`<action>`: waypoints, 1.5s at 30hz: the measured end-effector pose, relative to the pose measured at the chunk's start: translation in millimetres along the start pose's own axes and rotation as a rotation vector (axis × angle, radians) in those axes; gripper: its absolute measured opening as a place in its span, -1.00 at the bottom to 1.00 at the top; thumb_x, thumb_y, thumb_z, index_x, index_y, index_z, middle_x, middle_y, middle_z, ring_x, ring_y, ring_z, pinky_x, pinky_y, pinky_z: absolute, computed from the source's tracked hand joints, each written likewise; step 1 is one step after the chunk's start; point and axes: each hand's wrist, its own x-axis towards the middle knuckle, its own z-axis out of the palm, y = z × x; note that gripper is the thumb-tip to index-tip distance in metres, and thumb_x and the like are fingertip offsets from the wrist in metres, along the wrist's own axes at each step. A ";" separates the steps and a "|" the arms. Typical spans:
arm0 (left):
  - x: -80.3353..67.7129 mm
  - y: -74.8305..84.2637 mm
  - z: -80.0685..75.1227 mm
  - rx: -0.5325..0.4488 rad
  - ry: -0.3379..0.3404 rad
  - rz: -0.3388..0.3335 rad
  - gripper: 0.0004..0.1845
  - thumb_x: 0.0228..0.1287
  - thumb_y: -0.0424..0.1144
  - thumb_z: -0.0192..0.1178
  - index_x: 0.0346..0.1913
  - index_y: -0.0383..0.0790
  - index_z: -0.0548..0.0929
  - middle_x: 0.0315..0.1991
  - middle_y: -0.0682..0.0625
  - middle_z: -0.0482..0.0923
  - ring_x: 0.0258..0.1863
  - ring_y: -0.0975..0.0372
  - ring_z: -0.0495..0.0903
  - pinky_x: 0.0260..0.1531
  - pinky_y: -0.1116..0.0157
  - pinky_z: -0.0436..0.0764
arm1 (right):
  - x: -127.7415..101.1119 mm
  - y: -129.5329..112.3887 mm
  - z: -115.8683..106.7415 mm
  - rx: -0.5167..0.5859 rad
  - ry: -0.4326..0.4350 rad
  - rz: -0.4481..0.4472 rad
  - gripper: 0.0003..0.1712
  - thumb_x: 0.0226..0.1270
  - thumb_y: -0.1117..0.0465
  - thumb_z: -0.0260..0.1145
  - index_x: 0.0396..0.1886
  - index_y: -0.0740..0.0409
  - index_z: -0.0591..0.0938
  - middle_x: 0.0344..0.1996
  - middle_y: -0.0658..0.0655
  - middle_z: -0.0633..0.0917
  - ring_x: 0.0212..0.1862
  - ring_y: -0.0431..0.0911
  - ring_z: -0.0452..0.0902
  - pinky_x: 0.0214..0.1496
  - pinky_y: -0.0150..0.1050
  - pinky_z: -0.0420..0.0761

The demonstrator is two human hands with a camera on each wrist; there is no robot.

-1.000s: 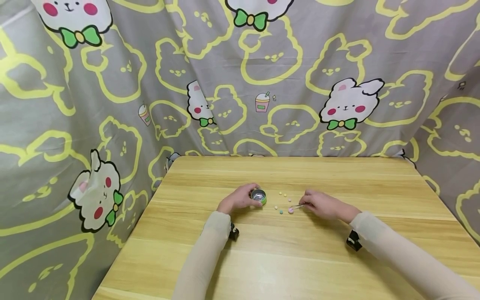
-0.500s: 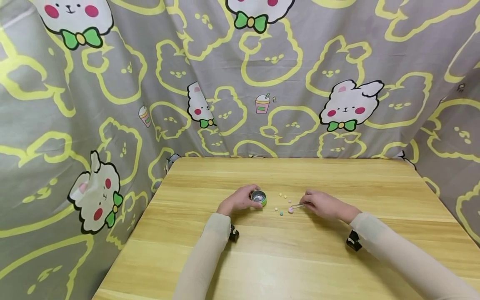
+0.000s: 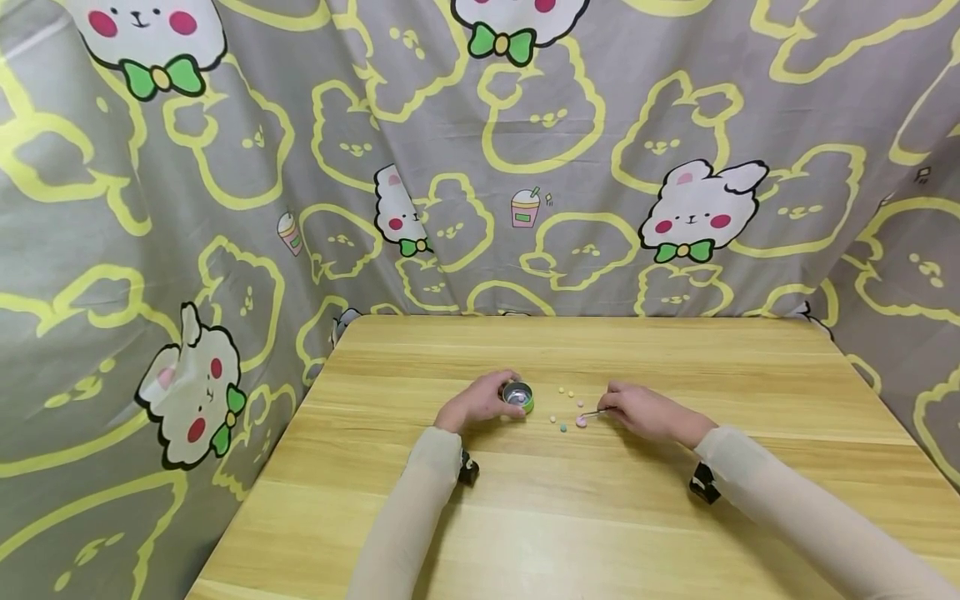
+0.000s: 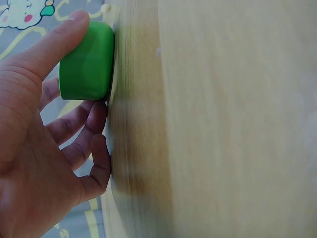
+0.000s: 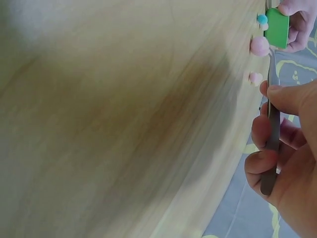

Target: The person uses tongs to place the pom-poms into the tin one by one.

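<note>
My left hand (image 3: pixel 483 397) holds a small round green tin (image 4: pixel 88 64) upright on the table, thumb on the near side and fingers round the far side. The tin's mouth faces up, and its silvery inside shows in the head view. To the right of it, my right hand (image 3: pixel 643 410) grips metal tweezers (image 5: pixel 272 129) between thumb and fingers. Their tips are at the largest pink ball (image 5: pixel 259 46), which sits on the table; whether they pinch it I cannot tell. Close by lie a teal ball (image 3: pixel 563 427), a cream ball (image 3: pixel 553 419) and a smaller pink ball (image 3: pixel 580 403).
Two little yellow balls (image 3: pixel 566 392) lie farther back, between the hands. Everything stands on a wood-grain table (image 3: pixel 570 533). A grey curtain (image 3: pixel 465 275) with cartoon rabbits hangs behind the table and along its sides. Each wrist carries a small black device (image 3: pixel 468 468).
The right hand and wrist have shifted very slightly, with the tweezers' tips staying at the large pink ball. The left hand and tin keep their place.
</note>
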 end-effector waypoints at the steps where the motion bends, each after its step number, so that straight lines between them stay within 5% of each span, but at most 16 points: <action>1: -0.2 0.5 -0.5 0.000 0.000 -0.001 -0.40 0.07 -0.05 0.41 0.17 -0.09 0.46 -0.04 0.08 0.51 -0.08 0.25 0.49 -0.07 0.29 0.46 | 0.2 0.1 -0.2 -0.001 0.005 -0.005 -0.84 0.28 0.39 0.26 -0.21 0.10 0.66 -0.35 -0.08 0.48 -0.33 -0.24 0.44 -0.29 -0.25 0.51; 24: -0.9 -0.2 -4.0 -0.014 0.008 0.003 -0.43 0.05 -0.04 0.42 0.13 -0.07 0.47 -0.09 0.10 0.51 -0.13 0.27 0.48 -0.10 0.29 0.46 | 10.3 -2.9 -16.9 0.026 0.154 -0.031 -0.87 0.27 0.42 0.25 -0.22 0.21 0.66 -0.39 -0.03 0.52 -0.42 -0.27 0.38 -0.40 -0.31 0.46; 45: -3.7 1.6 -0.8 -0.001 0.006 -0.003 -0.44 0.08 -0.03 0.40 0.14 -0.05 0.47 -0.09 0.10 0.50 -0.12 0.26 0.47 -0.11 0.28 0.45 | 40.0 -12.4 -31.8 0.029 0.178 -0.038 -0.86 0.30 0.40 0.22 -0.19 0.22 0.65 -0.39 0.00 0.53 -0.44 -0.25 0.35 -0.40 -0.30 0.43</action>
